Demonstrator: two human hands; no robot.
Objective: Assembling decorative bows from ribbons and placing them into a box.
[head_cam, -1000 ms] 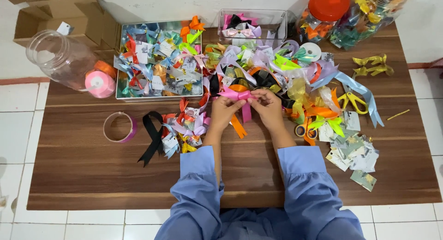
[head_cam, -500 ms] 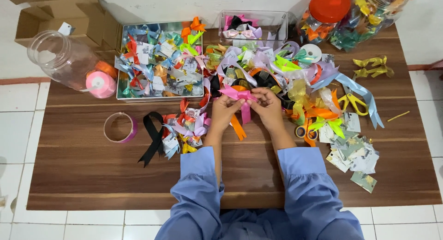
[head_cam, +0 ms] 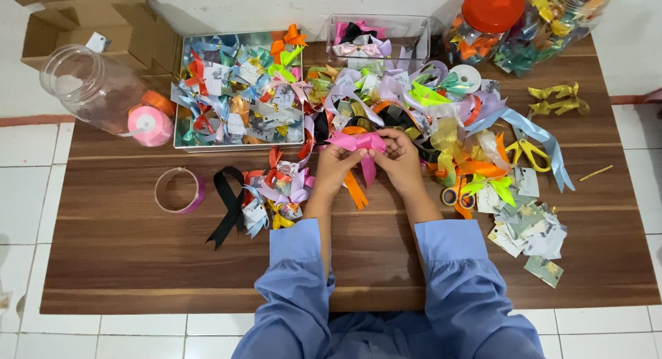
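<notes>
Head view, looking down on a wooden table [head_cam: 138, 262] set on white floor tiles.

Left hand [head_cam: 336, 167] and right hand [head_cam: 398, 160] meet just above the centre of the frame. Both sets of fingers are pinched together on a pink ribbon [head_cam: 358, 142] folded into a bow shape; one pink tail hangs down between the hands. An orange ribbon [head_cam: 355, 190] lies on the table just below the hands. Blue sleeves enter from the bottom edge.

Surroundings:
- Upper left: clear plastic jar [head_cam: 86, 86] lying on its side, a pink ribbon spool [head_cam: 149, 124] at its mouth; cardboard box [head_cam: 89, 28] behind it.
- Upper centre-left: metal tray [head_cam: 181, 135] full of mixed bows.
- Top centre: clear box [head_cam: 378, 22] with pink and black bows.
- Top right: jar with orange lid [head_cam: 493, 7].
- Left of the hands: black ribbon [head_cam: 227, 204], and further left a nearly empty tape ring [head_cam: 179, 190].
- Right of the hands: yellow-handled scissors [head_cam: 527, 152], a loose heap of coloured ribbons, and paper tags [head_cam: 531, 231] at the lower right.
- Far right: gold bows [head_cam: 558, 100].
</notes>
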